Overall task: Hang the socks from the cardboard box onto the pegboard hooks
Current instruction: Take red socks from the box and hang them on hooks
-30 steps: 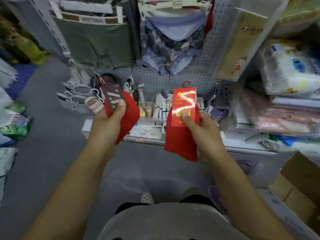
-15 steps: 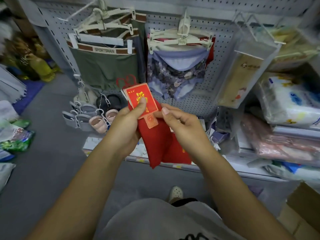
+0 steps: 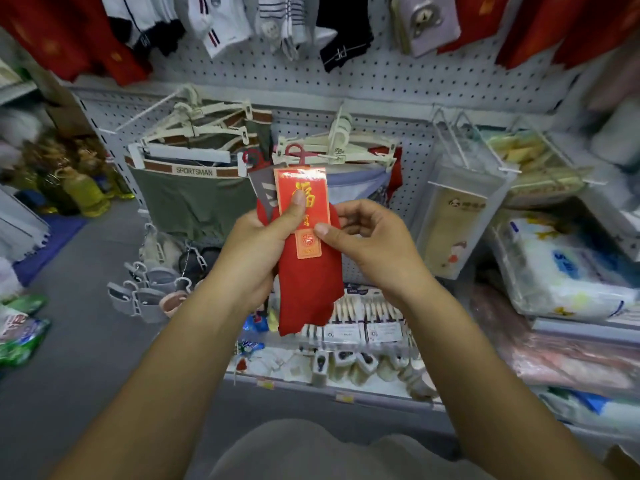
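Two pairs of red socks point(image 3: 309, 282) are stacked together in front of my chest, each with a small red plastic hook on top. The front pair carries a red and gold card label point(image 3: 302, 192); a grey label point(image 3: 266, 189) of the rear pair peeks out behind it. My left hand point(image 3: 258, 251) grips the stack, thumb pressed on the red label. My right hand point(image 3: 367, 244) pinches the socks' right edge by the small tag. The white pegboard point(image 3: 381, 77) rises ahead, with several socks point(image 3: 221, 22) hanging along its top row.
Underwear on white hangers point(image 3: 194, 188) hangs on the pegboard just behind the socks. Clear bags point(image 3: 453, 216) hang at right, tissue packs point(image 3: 561, 268) fill the right shelves. A low shelf of small goods point(image 3: 349, 355) runs below. A cardboard box corner point(image 3: 623, 462) shows bottom right.
My two hands have come together, joining the separate sock pairs into one stack. My view has tilted upward, bringing the top row of hung socks into sight.
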